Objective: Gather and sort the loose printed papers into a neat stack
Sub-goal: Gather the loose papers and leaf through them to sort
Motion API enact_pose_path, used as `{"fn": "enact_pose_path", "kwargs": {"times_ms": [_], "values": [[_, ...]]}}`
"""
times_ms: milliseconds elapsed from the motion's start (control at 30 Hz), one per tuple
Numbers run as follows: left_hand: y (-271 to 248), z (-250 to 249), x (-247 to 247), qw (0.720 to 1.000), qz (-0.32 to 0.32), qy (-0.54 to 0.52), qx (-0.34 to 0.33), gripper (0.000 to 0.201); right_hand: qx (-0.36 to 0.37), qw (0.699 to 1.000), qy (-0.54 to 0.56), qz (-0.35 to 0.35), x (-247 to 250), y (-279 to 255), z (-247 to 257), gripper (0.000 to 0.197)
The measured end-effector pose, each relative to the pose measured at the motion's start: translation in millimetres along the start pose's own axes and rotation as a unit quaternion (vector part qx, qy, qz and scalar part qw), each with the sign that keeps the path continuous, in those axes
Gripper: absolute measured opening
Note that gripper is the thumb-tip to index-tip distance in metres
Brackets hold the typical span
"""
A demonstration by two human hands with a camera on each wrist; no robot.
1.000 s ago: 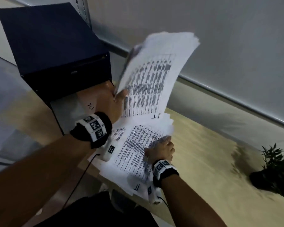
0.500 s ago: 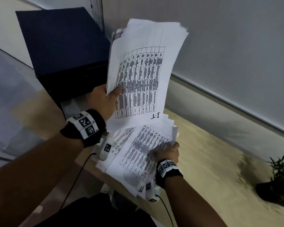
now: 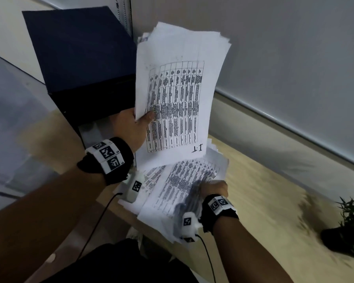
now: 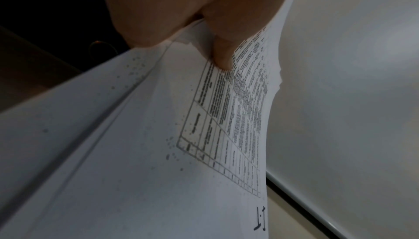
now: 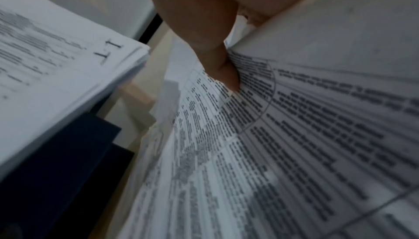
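My left hand (image 3: 138, 123) grips a thick sheaf of printed papers (image 3: 180, 94) by its left edge and holds it upright in the air; the top sheet bears a table and a handwritten "I-T". The left wrist view shows my thumb (image 4: 221, 53) pressed on that top sheet (image 4: 158, 153). Below, a looser pile of printed sheets (image 3: 178, 186) lies fanned at the wooden table's (image 3: 264, 201) near-left corner. My right hand (image 3: 212, 187) pinches the top sheets of this pile at their right edge; in the right wrist view my thumb (image 5: 224, 71) lies on the printed page (image 5: 294, 144).
A dark blue box-shaped unit (image 3: 80, 58) stands at the table's far left, just behind the raised sheaf. A small potted plant (image 3: 347, 225) sits at the right. A grey wall panel (image 3: 274, 48) runs along the back. Cables hang from both wrist cameras.
The raised sheaf in my left hand has swung from tilted right to nearly upright and steadied. My right hand has stayed on the lower pile, lifting its edge slightly.
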State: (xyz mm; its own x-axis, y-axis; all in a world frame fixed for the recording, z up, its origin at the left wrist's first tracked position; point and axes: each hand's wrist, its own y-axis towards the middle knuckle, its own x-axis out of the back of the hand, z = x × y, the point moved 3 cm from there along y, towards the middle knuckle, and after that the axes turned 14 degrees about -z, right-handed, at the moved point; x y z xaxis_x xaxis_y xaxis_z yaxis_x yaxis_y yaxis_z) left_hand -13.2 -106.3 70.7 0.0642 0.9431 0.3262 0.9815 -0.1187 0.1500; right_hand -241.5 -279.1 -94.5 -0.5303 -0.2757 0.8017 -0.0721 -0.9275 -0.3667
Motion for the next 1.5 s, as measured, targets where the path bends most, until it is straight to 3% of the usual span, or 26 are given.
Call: {"fn": "enact_pose_path", "kwargs": {"times_ms": [67, 233, 300, 367, 467, 600, 667, 733, 800, 867, 933, 1000, 1067, 1133, 1333, 1433, 1500], "values": [[-10, 6, -7, 0.999, 0.013, 0.018, -0.025, 0.033, 0.012, 1.000, 0.004, -0.002, 15, 7, 0, 0.043], [-47, 41, -39, 0.988, 0.127, 0.073, 0.053, 0.038, 0.060, 0.995, 0.021, -0.073, 71, 35, -16, 0.046], [-62, 58, -51, 0.975, 0.174, 0.128, 0.052, 0.038, 0.058, 0.991, 0.051, -0.113, 104, 39, -18, 0.060], [-74, 78, -62, 0.955, 0.202, 0.210, 0.060, 0.042, 0.099, 0.983, 0.066, -0.142, 138, 39, -9, 0.064], [-87, 103, -79, 0.935, 0.237, 0.264, 0.020, 0.056, 0.193, 0.963, 0.079, -0.173, 180, 29, 19, 0.047], [-96, 133, -90, 0.913, 0.242, 0.307, 0.112, 0.075, 0.274, 0.941, 0.142, -0.137, 232, -4, 56, 0.040], [-98, 141, -94, 0.919, 0.231, 0.298, 0.114, 0.084, 0.282, 0.930, 0.217, -0.094, 250, -16, 66, 0.033], [-100, 138, -96, 0.927, 0.232, 0.276, 0.105, 0.073, 0.260, 0.917, 0.298, -0.049, 255, -18, 68, 0.023], [-100, 139, -98, 0.932, 0.243, 0.257, 0.081, 0.049, 0.229, 0.913, 0.337, -0.013, 244, -13, 63, 0.019], [-99, 141, -98, 0.935, 0.249, 0.243, 0.075, 0.038, 0.189, 0.919, 0.345, 0.029, 220, -2, 52, 0.019], [-97, 140, -96, 0.939, 0.258, 0.186, 0.131, 0.033, 0.145, 0.947, 0.284, 0.044, 182, 19, 30, 0.019], [-95, 135, -93, 0.944, 0.246, 0.143, 0.165, 0.037, 0.115, 0.975, 0.187, 0.033, 140, 41, 7, 0.036], [-93, 131, -90, 0.946, 0.224, 0.141, 0.186, 0.053, 0.107, 0.989, 0.094, 0.029, 104, 52, -6, 0.062], [-94, 126, -90, 0.942, 0.215, 0.133, 0.219, 0.053, 0.117, 0.992, 0.036, 0.022, 78, 54, -10, 0.067], [-102, 118, -97, 0.927, 0.246, 0.250, 0.137, 0.072, 0.277, 0.949, -0.116, 0.094, 38, 29, 15, 0.058], [-101, 100, -97, 0.935, 0.226, 0.268, 0.052, 0.073, 0.248, 0.958, -0.138, 0.039, 41, 32, 8, 0.053], [-90, 75, -91, 0.941, 0.219, 0.258, 0.009, 0.064, 0.189, 0.973, -0.129, -0.013, 49, 31, -2, 0.051]]}}
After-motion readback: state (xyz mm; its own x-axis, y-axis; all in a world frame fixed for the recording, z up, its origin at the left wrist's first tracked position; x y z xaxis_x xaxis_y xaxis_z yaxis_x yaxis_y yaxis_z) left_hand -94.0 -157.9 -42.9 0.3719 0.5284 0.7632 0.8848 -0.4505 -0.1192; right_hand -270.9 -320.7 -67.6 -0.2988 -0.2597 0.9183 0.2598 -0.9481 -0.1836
